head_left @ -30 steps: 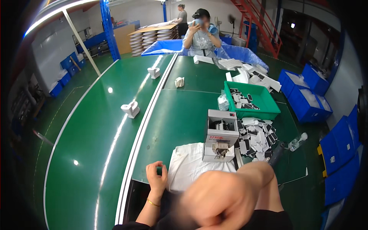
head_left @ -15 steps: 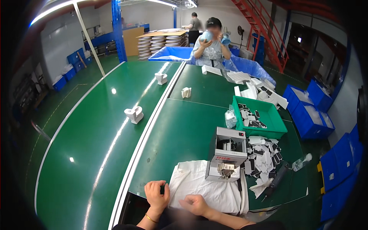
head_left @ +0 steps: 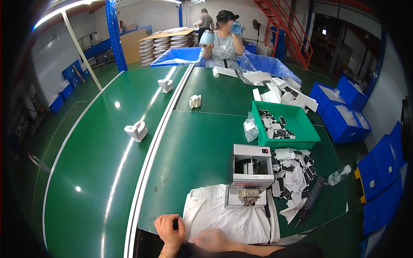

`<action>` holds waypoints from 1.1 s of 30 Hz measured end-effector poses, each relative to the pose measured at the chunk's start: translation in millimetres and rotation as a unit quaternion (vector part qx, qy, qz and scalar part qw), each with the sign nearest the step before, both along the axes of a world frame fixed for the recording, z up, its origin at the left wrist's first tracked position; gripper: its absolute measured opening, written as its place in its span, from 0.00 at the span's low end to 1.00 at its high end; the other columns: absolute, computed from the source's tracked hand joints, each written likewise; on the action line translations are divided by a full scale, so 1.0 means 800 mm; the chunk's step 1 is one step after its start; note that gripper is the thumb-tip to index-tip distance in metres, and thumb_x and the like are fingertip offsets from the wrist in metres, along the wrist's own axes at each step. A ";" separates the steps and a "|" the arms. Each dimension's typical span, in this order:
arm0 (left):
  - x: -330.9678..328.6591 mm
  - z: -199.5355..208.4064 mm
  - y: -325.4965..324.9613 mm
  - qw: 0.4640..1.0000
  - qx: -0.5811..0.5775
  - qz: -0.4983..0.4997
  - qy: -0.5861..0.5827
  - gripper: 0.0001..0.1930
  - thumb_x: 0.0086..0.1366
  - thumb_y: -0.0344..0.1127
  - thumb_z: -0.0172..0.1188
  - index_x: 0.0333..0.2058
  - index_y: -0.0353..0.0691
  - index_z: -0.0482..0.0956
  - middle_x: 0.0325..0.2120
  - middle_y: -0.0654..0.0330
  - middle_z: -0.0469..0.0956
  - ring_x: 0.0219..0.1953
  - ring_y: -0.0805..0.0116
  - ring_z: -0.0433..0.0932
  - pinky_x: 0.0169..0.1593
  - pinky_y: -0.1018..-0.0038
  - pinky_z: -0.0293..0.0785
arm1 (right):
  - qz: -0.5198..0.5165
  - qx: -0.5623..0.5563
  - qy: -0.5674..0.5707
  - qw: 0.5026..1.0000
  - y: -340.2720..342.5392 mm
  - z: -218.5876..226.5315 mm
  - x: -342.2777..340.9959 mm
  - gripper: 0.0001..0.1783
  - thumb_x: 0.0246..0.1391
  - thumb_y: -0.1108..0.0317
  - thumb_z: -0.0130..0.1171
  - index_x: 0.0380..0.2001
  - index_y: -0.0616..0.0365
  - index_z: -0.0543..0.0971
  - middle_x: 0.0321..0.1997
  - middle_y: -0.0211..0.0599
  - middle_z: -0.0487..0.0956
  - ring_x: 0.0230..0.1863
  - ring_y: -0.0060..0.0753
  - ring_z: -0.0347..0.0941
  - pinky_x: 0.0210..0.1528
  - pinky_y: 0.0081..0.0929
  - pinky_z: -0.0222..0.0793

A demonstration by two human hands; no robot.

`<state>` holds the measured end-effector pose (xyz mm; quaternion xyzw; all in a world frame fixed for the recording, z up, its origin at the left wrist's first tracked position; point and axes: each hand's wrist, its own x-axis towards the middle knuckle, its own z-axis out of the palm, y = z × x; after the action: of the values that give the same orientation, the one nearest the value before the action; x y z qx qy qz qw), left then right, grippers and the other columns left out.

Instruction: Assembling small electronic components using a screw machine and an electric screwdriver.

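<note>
My left hand (head_left: 171, 229) is curled at the near edge of the table, beside a folded white cloth (head_left: 208, 210). Something dark shows between its thumb and fingers; I cannot make out what. My right hand (head_left: 212, 239) lies over the near part of the cloth, slightly blurred, its fingers bent in and their tips hidden. Just beyond both hands, a grey boxy machine (head_left: 250, 177) with a metal head at its front stands on the cloth's far side. Neither hand touches it.
Right of the machine lie a heap of small white and black pieces (head_left: 294, 174), a dark handheld tool (head_left: 310, 201) and a clear bottle (head_left: 340, 175). Behind is a green crate (head_left: 307, 131). White toilet-shaped pieces (head_left: 137, 131) stand left. Across the table, a person (head_left: 223, 45) holds light-blue jars.
My view has shifted, so the table things sit further left. My hands stay near the cloth, still curled. The person opposite has lowered one blue jar.
</note>
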<state>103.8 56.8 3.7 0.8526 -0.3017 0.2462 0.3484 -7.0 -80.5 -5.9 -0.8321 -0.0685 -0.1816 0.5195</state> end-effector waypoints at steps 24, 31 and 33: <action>-0.001 -0.002 -0.003 0.999 0.013 0.027 0.015 0.05 0.51 0.28 0.63 0.27 0.45 0.77 0.25 0.65 0.75 0.32 0.62 0.71 0.41 0.66 0.62 | 0.001 0.003 0.059 0.998 -0.001 0.007 -0.001 0.19 0.55 0.53 0.62 0.17 0.52 0.75 0.16 0.39 0.72 0.20 0.49 0.72 0.23 0.43 0.66; -0.001 -0.002 -0.002 0.999 0.017 0.028 0.016 0.05 0.51 0.29 0.63 0.26 0.46 0.77 0.24 0.66 0.75 0.31 0.62 0.71 0.41 0.66 0.62 | 0.002 0.001 0.072 0.997 0.000 0.008 0.000 0.20 0.55 0.51 0.61 0.16 0.52 0.75 0.16 0.40 0.73 0.20 0.50 0.72 0.23 0.43 0.66; -0.001 -0.002 -0.002 0.999 0.017 0.030 0.017 0.04 0.51 0.29 0.63 0.26 0.46 0.77 0.24 0.66 0.75 0.31 0.62 0.70 0.41 0.67 0.62 | 0.002 0.001 0.079 0.997 0.000 0.007 0.000 0.21 0.55 0.51 0.61 0.16 0.52 0.75 0.16 0.40 0.73 0.20 0.49 0.72 0.23 0.43 0.66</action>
<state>102.8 54.9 2.3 0.8711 -0.2746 0.2367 0.3312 -7.2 -80.4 0.0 -0.8431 -0.0285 -0.1141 0.5247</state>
